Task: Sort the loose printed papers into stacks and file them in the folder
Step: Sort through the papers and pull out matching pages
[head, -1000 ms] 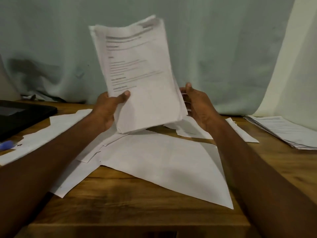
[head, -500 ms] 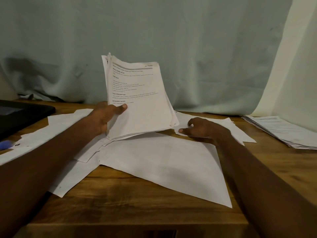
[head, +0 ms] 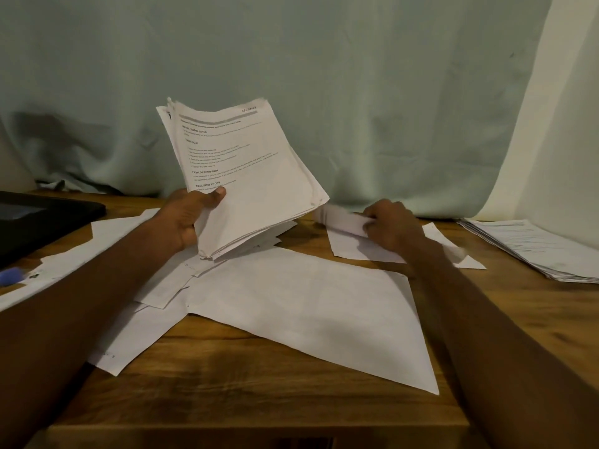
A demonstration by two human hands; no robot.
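Dropping from the raised bundle [head: 246, 176], the right hand [head: 390, 223] now pinches a loose sheet [head: 348, 236] on the counter [head: 259, 393], right of that bundle; left-hand [head: 184, 218] fingers grip the bundle, so gathering continues, judging by scattered pages.

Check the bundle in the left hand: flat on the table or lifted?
Lifted. The left hand grips the bundle at its lower left edge, tilting it up, printed side toward the camera.
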